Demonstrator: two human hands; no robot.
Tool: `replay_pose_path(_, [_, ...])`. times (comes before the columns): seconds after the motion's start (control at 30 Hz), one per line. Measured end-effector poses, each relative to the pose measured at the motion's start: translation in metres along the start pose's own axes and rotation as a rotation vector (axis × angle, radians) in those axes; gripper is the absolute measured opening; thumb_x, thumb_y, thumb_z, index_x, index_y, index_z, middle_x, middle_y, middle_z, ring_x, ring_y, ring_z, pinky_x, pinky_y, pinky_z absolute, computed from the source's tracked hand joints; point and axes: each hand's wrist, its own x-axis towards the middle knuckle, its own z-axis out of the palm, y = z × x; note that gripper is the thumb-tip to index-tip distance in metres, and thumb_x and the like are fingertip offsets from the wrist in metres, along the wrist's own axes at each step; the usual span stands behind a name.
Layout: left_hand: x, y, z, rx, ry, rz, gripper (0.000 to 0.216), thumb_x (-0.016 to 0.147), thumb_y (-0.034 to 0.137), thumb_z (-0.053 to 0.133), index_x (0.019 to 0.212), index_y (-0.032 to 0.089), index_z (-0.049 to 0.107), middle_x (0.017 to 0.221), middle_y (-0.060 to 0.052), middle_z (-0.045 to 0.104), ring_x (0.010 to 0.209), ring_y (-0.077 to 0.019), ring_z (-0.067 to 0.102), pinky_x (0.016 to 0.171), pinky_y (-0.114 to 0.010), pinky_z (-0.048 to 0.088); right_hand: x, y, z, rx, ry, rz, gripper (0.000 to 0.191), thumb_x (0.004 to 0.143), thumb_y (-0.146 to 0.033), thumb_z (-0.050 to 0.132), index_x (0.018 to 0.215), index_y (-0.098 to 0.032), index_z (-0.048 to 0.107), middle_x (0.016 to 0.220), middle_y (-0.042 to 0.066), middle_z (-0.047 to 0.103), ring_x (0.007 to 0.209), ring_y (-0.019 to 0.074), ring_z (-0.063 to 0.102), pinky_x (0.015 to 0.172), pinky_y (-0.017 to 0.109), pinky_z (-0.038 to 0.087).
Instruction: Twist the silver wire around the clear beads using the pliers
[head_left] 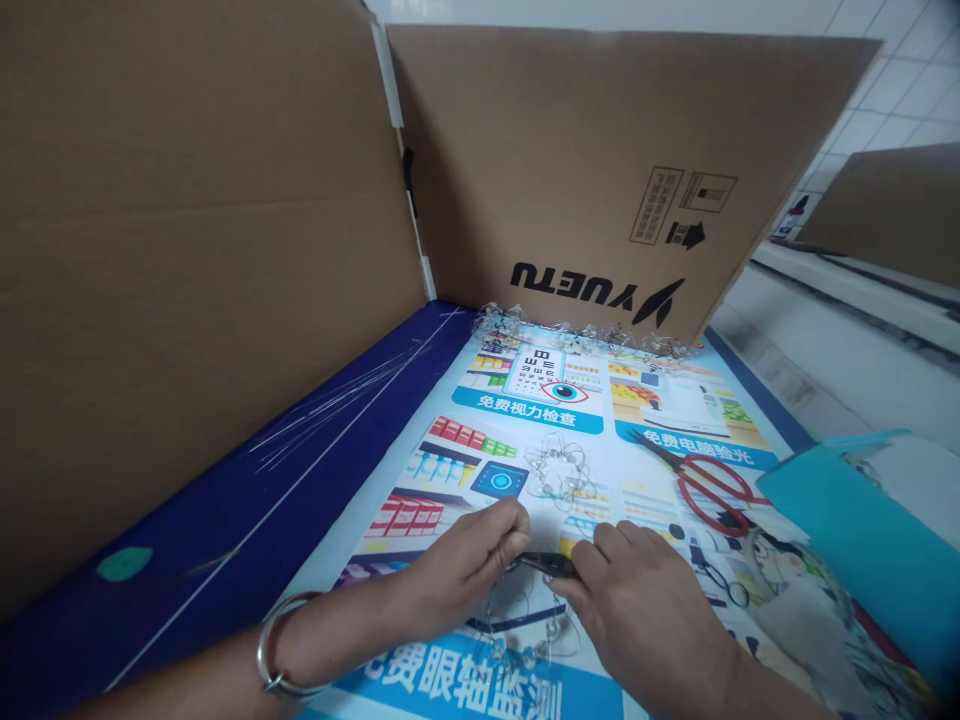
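Observation:
My right hand (637, 590) is closed around a pair of dark pliers (551, 564), whose jaws point left. Closed in a pinch, my left hand (480, 545) meets the tips of the pliers and grips a beaded wire piece (529, 650). The piece hangs below both hands in thin silvery loops with clear beads; the exact spot pinched is hidden by my fingers. Just beyond my hands, a beaded wire ring (559, 468) with petal-like loops lies on the printed sheet (540, 520).
Cardboard panels stand at the left (202, 230) and back (480, 130). More beaded wire pieces (585, 338) line the back panel's foot. Straight wires (330, 405) lie on the blue surface. At right are red-handled scissors (712, 490), a turquoise folder-like item (847, 540) and crumpled clear plastic (810, 620).

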Motion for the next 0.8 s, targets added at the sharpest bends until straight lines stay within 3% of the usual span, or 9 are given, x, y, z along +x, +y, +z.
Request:
replay_pose_path(0.3, [0.002, 0.0021, -0.0071, -0.156, -0.031, -0.057, 0.027, 0.094, 0.037, 0.031, 0.078, 0.018, 0.042, 0.07, 0.002, 0.04, 0.063, -0.0118, 0.036, 0.058, -0.023, 0.032, -0.0024, 0.0079, -0.0042, -0.044, 0.035, -0.008, 0.014, 0.082, -0.033, 0.053, 0.076, -0.021, 0.054, 0.07, 0.003, 0.052, 0.068, 0.0207, 0.045, 0.061, 0.033, 0.024])
replay_pose_path(0.8, [0.0001, 0.0015, -0.0019, -0.118, -0.026, -0.069, 0.025, 0.094, 0.035, 0.032, 0.08, 0.018, 0.042, 0.069, 0.002, 0.043, 0.061, -0.0114, 0.037, 0.055, -0.022, 0.032, -0.0031, 0.0021, -0.0058, -0.026, 0.021, -0.007, 0.011, 0.081, -0.032, 0.053, 0.078, -0.021, 0.055, 0.073, 0.003, 0.053, 0.069, 0.021, 0.045, 0.062, 0.033, 0.026])
